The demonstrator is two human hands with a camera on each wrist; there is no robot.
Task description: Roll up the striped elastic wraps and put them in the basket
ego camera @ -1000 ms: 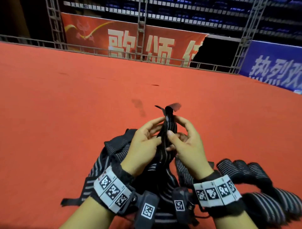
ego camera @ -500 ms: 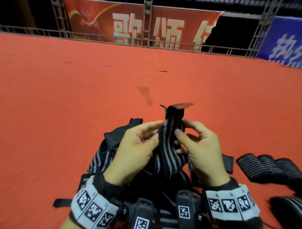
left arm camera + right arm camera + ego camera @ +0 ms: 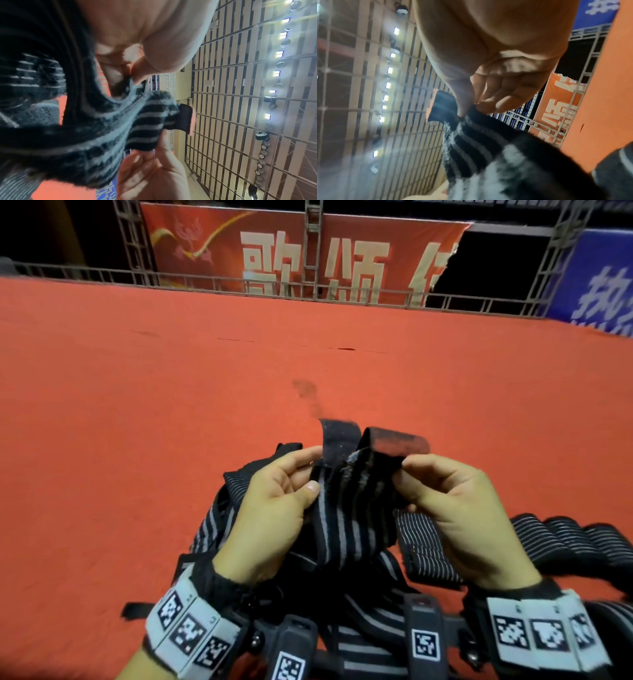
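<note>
A black wrap with grey stripes (image 3: 352, 508) is held up in front of me by its end, with two plain black tabs sticking up. My left hand (image 3: 287, 491) pinches its left edge between thumb and fingers. My right hand (image 3: 442, 494) pinches its right edge. The rest of the wrap hangs down into a loose heap of striped wraps (image 3: 219, 508) on the red carpet. In the left wrist view the striped wrap (image 3: 145, 127) is pinched near its black tab. The right wrist view shows thumb and fingers pinching the wrap (image 3: 471, 136). No basket is in view.
Several rolled striped wraps (image 3: 565, 539) lie in a row on the red carpet (image 3: 171, 405) at my right. A metal railing (image 3: 205, 282) with red and blue banners bounds the far side of the carpet.
My hands have spread the wrap's end wider, from a narrow bunched strip to a flat band with its tabs apart. The camera has tilted down and closer.
</note>
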